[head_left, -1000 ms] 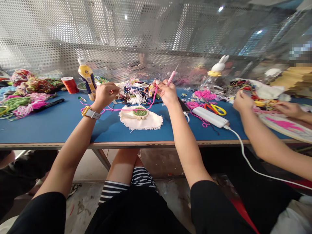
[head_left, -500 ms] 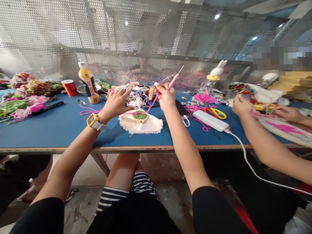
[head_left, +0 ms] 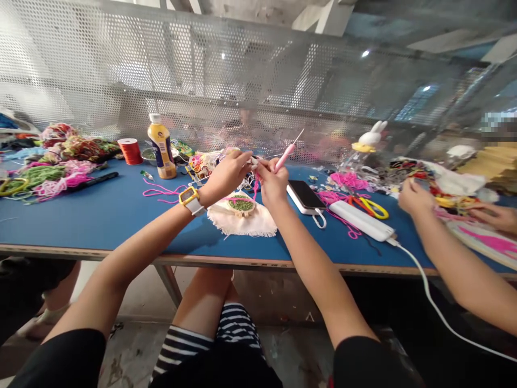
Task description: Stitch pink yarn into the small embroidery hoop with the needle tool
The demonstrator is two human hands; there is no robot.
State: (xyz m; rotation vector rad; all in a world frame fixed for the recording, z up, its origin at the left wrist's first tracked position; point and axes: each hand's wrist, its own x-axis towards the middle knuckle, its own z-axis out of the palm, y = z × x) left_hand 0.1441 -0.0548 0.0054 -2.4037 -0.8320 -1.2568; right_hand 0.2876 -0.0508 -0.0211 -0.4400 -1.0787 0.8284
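My right hand (head_left: 274,186) is closed around a pink punch needle (head_left: 286,156), its thin metal tip pointing up and away to the right. My left hand (head_left: 229,175), with a yellow and white watch (head_left: 191,199) on its wrist, has its fingers pinched together against my right fingertips. What those left fingers hold is hidden. Pink yarn (head_left: 256,188) hangs from where the fingertips meet. Under my hands, a cream cloth (head_left: 258,222) with a frayed edge lies on the table. A small round hoop (head_left: 242,214) on it frames green stitched loops (head_left: 241,203).
On the blue table (head_left: 137,226) are a drink bottle (head_left: 162,148), a red thread spool (head_left: 130,151), yarn heaps (head_left: 48,175), a phone (head_left: 306,195), a white power strip (head_left: 362,221) and yellow-orange scissors (head_left: 374,208). Another person's hands (head_left: 418,199) work at right.
My left hand has moved right, from spread fingers over the cloth to a pinch at my right hand. The punch needle is still in my right hand. The view has tilted up slightly.
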